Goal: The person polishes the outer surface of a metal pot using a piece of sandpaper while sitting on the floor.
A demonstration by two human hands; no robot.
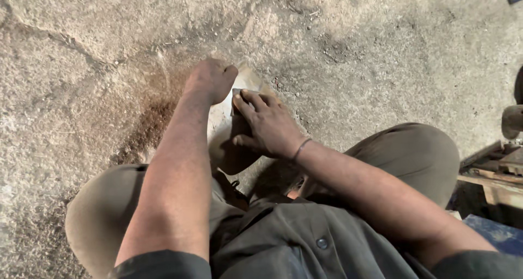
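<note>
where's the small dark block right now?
Head view, centre: the small dark block lies under the right hand, just right of the left hand, on a pale workpiece.

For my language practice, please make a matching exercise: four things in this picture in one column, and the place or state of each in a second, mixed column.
Things:
1. left hand
2. right hand
3. thin bracelet
4. wooden pieces

Places or states:
a. at the right edge of the picture
b. closed into a fist at the far end of the pale piece
c. around the right wrist
d. lying flat on a small dark block

Pairs: 1-b, 2-d, 3-c, 4-a
</note>
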